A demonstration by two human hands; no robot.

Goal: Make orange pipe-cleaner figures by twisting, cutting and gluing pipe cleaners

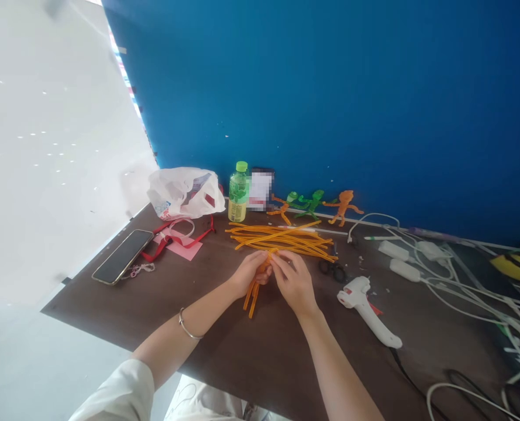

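Both hands meet over the middle of the dark table. My left hand (251,273) is closed around a small bundle of orange pipe cleaners (252,298), whose loose ends hang down below the fingers. My right hand (293,279) pinches the top of the same orange piece, its fingertips touching those of my left hand; the fingers hide most of the piece. Just beyond lies a pile of long orange pipe cleaners (295,240). Behind it, against the blue wall, stand an orange figure (344,206), a green figure (316,203) and an orange-and-green figure (283,208).
On the left are a phone (123,256), red ribbon, pink paper and a white plastic bag (183,190). A green-capped bottle (238,196) stands behind. To the right lie black scissors (332,270), a white glue gun (369,313) and tangled white cables with adapters (404,269).
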